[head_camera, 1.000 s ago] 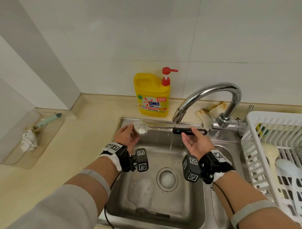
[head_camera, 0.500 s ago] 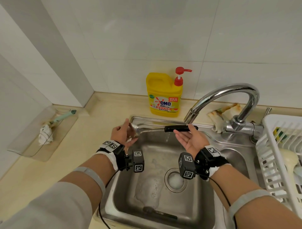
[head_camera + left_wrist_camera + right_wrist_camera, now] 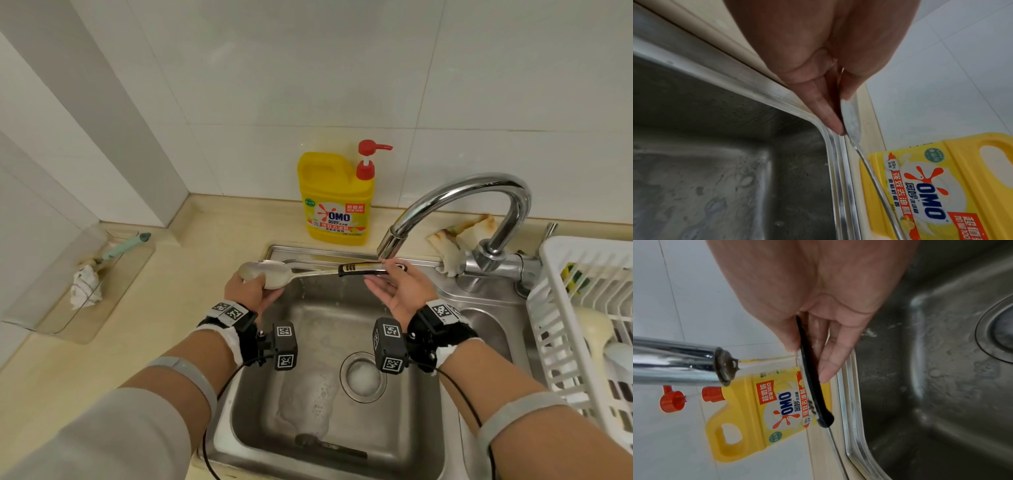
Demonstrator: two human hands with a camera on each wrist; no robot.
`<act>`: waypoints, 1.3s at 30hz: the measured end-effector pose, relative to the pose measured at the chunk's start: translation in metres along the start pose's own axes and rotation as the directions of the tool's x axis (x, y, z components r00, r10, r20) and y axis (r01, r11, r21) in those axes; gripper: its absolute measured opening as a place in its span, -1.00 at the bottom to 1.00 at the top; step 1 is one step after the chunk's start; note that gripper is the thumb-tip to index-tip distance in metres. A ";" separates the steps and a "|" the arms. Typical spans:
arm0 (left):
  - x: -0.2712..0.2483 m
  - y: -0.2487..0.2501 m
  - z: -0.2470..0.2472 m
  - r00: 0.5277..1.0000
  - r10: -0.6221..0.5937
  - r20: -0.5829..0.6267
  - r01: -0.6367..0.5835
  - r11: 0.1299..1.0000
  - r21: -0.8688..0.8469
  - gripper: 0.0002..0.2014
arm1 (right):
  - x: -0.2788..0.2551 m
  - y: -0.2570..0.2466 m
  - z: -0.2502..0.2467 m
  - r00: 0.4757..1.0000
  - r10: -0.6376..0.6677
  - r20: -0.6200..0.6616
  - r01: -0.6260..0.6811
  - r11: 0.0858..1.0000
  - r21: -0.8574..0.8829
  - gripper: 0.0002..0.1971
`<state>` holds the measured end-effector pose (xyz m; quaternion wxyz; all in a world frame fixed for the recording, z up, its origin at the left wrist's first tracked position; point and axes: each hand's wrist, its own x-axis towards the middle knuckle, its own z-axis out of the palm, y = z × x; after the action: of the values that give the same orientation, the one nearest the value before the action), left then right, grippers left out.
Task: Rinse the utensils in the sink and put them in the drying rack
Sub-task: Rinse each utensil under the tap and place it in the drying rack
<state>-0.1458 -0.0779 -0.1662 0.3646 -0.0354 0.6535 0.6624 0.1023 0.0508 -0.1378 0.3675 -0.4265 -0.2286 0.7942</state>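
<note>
Over the sink (image 3: pixel 404 435), the drying rack (image 3: pixel 582 308) stands to the right. The spoon (image 3: pixel 308 272) lies level, left to right: left hand (image 3: pixel 251 291) curls round its bowl, right hand (image 3: pixel 399 291) pinches its black handle, nearer the rack.

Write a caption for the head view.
Both hands hold a spoon level over the sink, beside the faucet.

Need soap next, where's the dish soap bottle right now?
Head view: the dish soap bottle stands on the counter against the wall, behind the sink, left of the faucet.
</note>
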 end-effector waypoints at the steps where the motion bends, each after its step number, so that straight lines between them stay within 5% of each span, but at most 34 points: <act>1: 0.000 0.000 0.000 1.000 0.010 -0.007 -0.010 1.000 -0.022 -0.60 | 0.000 0.000 0.000 1.000 -0.002 -0.001 0.002 1.000 0.005 -0.90; 8: -0.006 0.007 0.000 0.999 0.042 0.010 -0.041 0.996 -0.084 -0.65 | 0.001 0.003 0.005 0.998 0.057 0.021 -0.059 0.991 0.118 -0.66; 18: 0.002 0.000 -0.007 0.999 0.027 -0.025 -0.026 0.999 0.021 -0.63 | 0.001 0.001 0.005 0.998 0.054 0.018 -0.055 0.994 0.095 -0.77; 22: -0.004 -0.004 0.004 0.998 0.012 0.063 -0.017 0.997 0.076 -0.57 | 0.000 -0.004 0.001 0.995 0.084 -0.047 -0.085 0.996 -0.028 -0.77; 34: -0.033 -0.023 0.057 0.953 -0.125 0.275 0.086 0.985 0.151 -0.94 | -0.015 -0.042 -0.049 0.992 -0.070 -0.106 0.058 0.992 -0.111 -0.66; 39: -0.038 -0.027 0.079 0.934 -0.117 0.336 0.055 0.981 0.188 -0.76 | -0.022 -0.057 -0.061 0.982 -0.129 -0.139 0.116 0.988 -0.097 -0.71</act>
<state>-0.0702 -0.0272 -0.1577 0.5042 0.0851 0.6329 0.5813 0.1839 0.0727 -0.1203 0.4122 -0.4841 -0.2620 0.7260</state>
